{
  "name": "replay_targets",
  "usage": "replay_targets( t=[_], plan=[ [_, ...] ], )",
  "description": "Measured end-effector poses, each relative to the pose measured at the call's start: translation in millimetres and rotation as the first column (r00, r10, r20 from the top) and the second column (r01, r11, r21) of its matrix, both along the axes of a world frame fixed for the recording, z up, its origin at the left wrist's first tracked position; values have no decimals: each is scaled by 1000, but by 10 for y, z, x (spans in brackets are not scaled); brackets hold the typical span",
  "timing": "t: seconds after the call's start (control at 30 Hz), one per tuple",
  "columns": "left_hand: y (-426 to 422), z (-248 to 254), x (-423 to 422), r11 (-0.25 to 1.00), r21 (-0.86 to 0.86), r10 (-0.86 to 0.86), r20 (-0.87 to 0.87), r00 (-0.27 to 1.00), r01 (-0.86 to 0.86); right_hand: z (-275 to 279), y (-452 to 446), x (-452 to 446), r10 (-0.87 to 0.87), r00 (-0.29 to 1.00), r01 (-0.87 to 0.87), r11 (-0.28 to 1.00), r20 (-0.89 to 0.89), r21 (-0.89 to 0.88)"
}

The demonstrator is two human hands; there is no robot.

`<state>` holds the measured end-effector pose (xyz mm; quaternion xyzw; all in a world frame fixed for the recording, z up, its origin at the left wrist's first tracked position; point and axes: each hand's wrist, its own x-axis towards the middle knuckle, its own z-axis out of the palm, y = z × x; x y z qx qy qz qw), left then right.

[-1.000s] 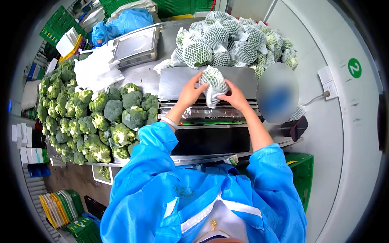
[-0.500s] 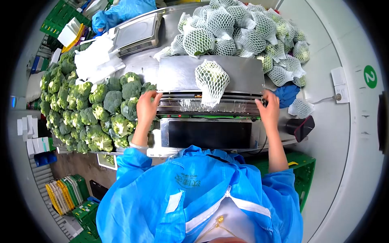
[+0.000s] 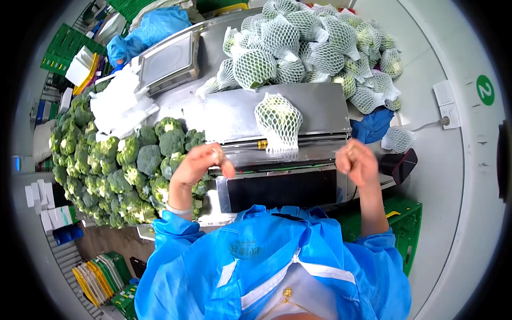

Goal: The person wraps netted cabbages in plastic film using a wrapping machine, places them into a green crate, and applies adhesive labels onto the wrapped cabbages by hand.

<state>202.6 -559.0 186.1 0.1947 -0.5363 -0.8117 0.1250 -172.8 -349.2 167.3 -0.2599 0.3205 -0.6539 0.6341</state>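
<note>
My left hand (image 3: 200, 164) is closed in a pinch at the left end of the wrapping machine's roller slot. On the opposite end, my right hand (image 3: 357, 164) is pinched too, fingers curled. A glossy strip of clear plastic film (image 3: 314, 152) stretches between them; its edges are hard to make out. Just beyond it, a green vegetable in a white foam net (image 3: 277, 117) lies on the machine's metal plate (image 3: 226, 109), the net's loose end hanging toward me. The machine's dark front panel (image 3: 280, 189) is below my hands.
Many broccoli heads (image 3: 114, 170) are piled at left. White plastic bags (image 3: 120, 104) lie beside a scale (image 3: 168, 61). Netted vegetables (image 3: 280, 40) are heaped at the back. At right are a blue cloth-like bundle (image 3: 373, 127), a black device (image 3: 397, 166) and a green crate (image 3: 408, 229).
Both hands have drawn back from the roller slot toward me, their fingers now curled closed. Glossy film now spans the slot between them. The netted vegetable stays on the plate.
</note>
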Motion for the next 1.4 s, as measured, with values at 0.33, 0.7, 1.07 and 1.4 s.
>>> replay_targets(
  t=[0.33,0.7,1.07,1.4],
  plan=[
    [-704,-1457,-1479,794,-449,526,171,833,-409,-1321,-1577,128,11,612,266,939,-791,219],
    [-77,-486,-1234,988,-83,146,229,962,-130,-86,-974,374,374,510,-48,911,-774,409],
    [1216,-789,-335,731,682,-329,317,890,28,-498,670,983,504,689,-27,737,-521,676],
    [1707,-1472,-31,863,63,397,528,751,-500,-1315,1207,1215,-52,228,752,644,-972,142]
  ],
)
